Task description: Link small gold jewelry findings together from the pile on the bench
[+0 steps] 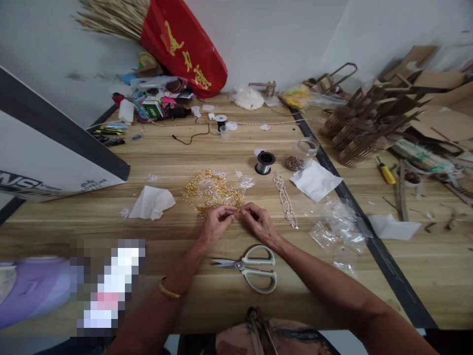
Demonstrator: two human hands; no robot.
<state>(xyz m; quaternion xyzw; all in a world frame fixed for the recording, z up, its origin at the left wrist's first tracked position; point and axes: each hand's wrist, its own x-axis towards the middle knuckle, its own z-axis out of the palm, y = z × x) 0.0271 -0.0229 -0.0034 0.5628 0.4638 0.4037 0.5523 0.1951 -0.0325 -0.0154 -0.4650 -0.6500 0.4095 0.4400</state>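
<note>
A tangled gold-and-silver beaded strand (201, 190) lies on the wooden table just beyond my hands. My left hand (218, 223) pinches at its near edge, with thumb and forefinger pressed together. From the other side my right hand (258, 224) meets it, its fingertips closed almost against those of the left. Gold bits of the strand show at the fingertips; the exact point of grip is too small to make out. Scissors (239, 265) with pale handles lie closer to my body, blades slightly apart. Right of my hands rests a silvery chain-like strand (286, 202).
Behind the beads stand a black wire spool (265, 162) and a glass jar (306, 148) with beads inside. White paper (316, 181) and clear plastic bags (338, 224) lie to the right. Small woven baskets (354, 128) crowd the far right. A white box (55, 148) stands left.
</note>
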